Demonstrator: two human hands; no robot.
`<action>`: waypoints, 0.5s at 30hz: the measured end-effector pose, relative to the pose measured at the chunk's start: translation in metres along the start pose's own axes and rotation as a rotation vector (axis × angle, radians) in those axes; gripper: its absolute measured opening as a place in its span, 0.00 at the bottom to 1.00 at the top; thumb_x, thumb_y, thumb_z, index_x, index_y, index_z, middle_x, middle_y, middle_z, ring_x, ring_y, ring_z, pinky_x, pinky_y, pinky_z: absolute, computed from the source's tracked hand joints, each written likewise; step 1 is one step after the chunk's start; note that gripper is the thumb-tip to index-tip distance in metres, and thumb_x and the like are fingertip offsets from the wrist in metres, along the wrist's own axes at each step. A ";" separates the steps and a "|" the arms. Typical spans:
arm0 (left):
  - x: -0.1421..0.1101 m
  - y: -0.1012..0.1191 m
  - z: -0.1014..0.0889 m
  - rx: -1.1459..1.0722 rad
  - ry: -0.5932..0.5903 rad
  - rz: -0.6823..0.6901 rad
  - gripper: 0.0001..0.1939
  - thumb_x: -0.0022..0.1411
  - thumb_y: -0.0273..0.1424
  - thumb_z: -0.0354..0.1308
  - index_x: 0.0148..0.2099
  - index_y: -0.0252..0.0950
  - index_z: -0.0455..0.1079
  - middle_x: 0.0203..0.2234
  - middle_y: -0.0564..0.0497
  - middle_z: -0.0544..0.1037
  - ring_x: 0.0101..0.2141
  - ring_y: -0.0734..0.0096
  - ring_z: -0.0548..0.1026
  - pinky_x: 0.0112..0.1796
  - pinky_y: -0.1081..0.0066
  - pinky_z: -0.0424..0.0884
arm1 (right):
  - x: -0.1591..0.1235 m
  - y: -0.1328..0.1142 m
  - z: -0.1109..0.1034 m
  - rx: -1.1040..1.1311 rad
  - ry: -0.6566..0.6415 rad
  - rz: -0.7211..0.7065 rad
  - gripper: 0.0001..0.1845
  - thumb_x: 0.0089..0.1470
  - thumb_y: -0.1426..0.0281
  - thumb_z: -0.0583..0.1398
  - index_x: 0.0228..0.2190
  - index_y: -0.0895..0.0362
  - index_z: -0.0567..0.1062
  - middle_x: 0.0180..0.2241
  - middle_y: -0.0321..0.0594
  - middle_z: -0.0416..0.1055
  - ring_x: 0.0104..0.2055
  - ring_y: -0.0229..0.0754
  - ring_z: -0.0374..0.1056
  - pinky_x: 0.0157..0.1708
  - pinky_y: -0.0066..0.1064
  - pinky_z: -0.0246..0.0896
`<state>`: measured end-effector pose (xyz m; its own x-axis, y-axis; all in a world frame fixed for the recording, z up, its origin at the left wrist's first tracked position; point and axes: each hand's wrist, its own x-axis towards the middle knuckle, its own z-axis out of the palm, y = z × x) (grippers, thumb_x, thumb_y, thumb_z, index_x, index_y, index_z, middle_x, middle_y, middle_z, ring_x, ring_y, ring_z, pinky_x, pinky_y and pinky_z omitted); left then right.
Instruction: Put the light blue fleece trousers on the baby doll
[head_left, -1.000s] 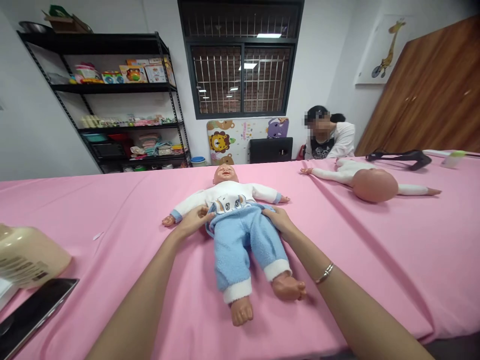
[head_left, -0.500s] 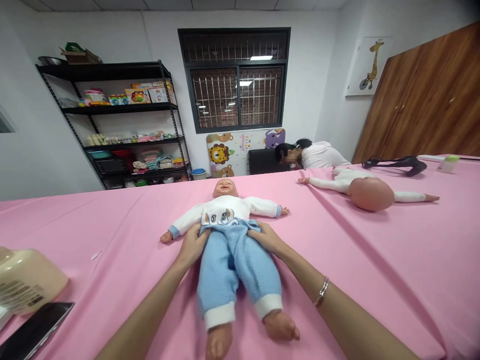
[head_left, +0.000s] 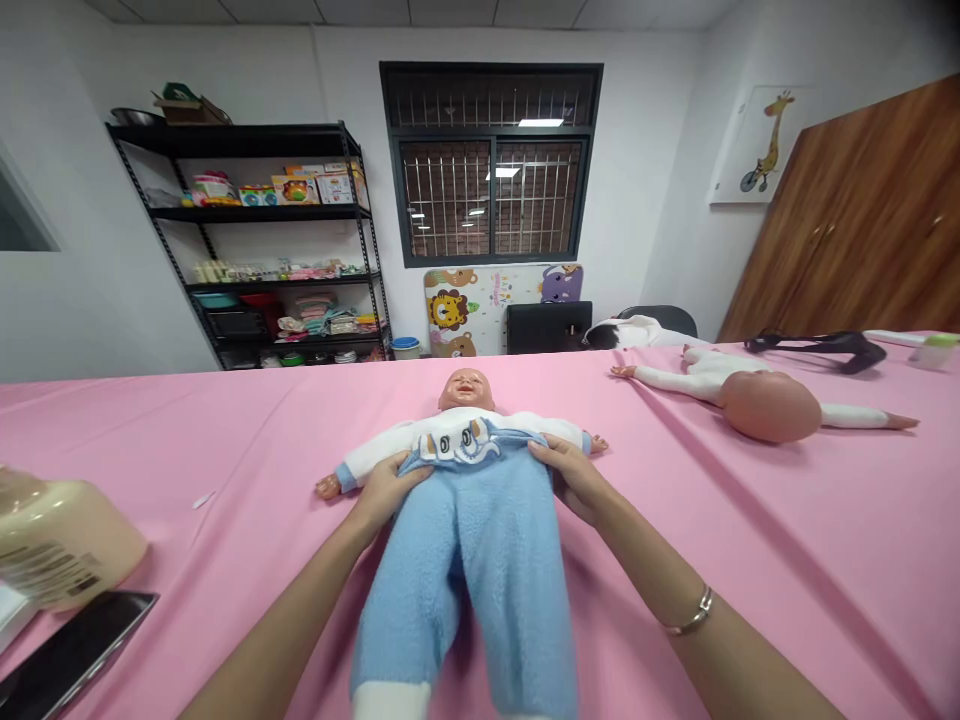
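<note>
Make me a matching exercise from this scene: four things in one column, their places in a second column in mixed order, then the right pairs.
Things:
1. left hand
2. right hand
3. second doll
4. dark phone

Places:
A. lying on the pink sheet far to the right
B. at the near left edge of the sheet
C. on the blue trousers waistband, doll's left-arm side of the picture's right
D. on the waistband, picture's left

Pairs: 1-D, 2-C, 3-A, 4-B

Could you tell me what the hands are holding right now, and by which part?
Both hands, left hand and right hand, grip the doll's blue trousers at the waistband, one on each side.
</note>
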<state>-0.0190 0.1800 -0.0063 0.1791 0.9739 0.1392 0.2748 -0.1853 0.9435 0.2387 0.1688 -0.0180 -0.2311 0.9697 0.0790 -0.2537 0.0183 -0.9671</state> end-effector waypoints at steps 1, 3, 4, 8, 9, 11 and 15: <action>0.001 -0.003 -0.001 -0.029 0.007 -0.005 0.22 0.49 0.45 0.60 0.41 0.32 0.72 0.40 0.47 0.76 0.43 0.55 0.71 0.44 0.65 0.66 | 0.003 0.004 -0.002 -0.026 0.051 -0.027 0.20 0.42 0.57 0.64 0.33 0.59 0.72 0.31 0.37 0.68 0.33 0.37 0.62 0.32 0.26 0.55; 0.003 -0.010 -0.003 -0.099 0.014 -0.023 0.25 0.49 0.45 0.60 0.43 0.32 0.70 0.40 0.47 0.76 0.42 0.57 0.72 0.42 0.66 0.67 | 0.008 0.014 -0.004 -0.174 0.128 -0.081 0.19 0.40 0.58 0.64 0.29 0.60 0.73 0.28 0.37 0.68 0.31 0.37 0.60 0.31 0.26 0.53; 0.004 -0.013 -0.005 -0.113 0.011 -0.036 0.26 0.49 0.46 0.60 0.44 0.32 0.70 0.40 0.47 0.76 0.42 0.57 0.72 0.41 0.66 0.67 | 0.011 0.019 -0.005 -0.258 0.151 -0.100 0.18 0.40 0.58 0.63 0.28 0.61 0.73 0.28 0.37 0.68 0.31 0.37 0.60 0.31 0.26 0.53; 0.006 -0.019 -0.011 0.157 0.010 -0.056 0.26 0.52 0.52 0.54 0.39 0.32 0.71 0.37 0.46 0.77 0.41 0.53 0.72 0.40 0.64 0.66 | 0.014 0.033 -0.003 -0.434 0.173 -0.070 0.19 0.44 0.56 0.59 0.28 0.62 0.73 0.27 0.37 0.68 0.30 0.38 0.59 0.29 0.27 0.51; 0.005 -0.019 -0.013 0.255 0.013 -0.053 0.26 0.54 0.53 0.52 0.36 0.33 0.72 0.35 0.45 0.77 0.40 0.52 0.72 0.41 0.63 0.65 | 0.013 0.034 -0.002 -0.442 0.179 -0.054 0.19 0.45 0.56 0.59 0.28 0.62 0.73 0.27 0.37 0.68 0.30 0.38 0.60 0.29 0.28 0.51; 0.004 -0.018 -0.013 0.345 0.007 -0.052 0.27 0.55 0.54 0.49 0.32 0.34 0.73 0.32 0.45 0.77 0.40 0.50 0.72 0.41 0.61 0.65 | 0.011 0.034 -0.001 -0.406 0.181 -0.020 0.19 0.45 0.56 0.59 0.30 0.61 0.73 0.28 0.37 0.69 0.31 0.38 0.61 0.30 0.28 0.52; -0.001 -0.011 -0.007 -0.051 -0.021 -0.093 0.21 0.54 0.48 0.55 0.36 0.34 0.72 0.33 0.47 0.77 0.40 0.56 0.73 0.42 0.65 0.67 | 0.008 0.033 0.004 -0.108 0.143 0.084 0.19 0.43 0.58 0.62 0.34 0.59 0.73 0.35 0.38 0.72 0.36 0.41 0.65 0.36 0.30 0.58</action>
<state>-0.0285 0.1822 -0.0146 0.1748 0.9836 0.0449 0.2426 -0.0873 0.9662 0.2249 0.1765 -0.0488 -0.1098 0.9935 -0.0305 -0.1356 -0.0454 -0.9897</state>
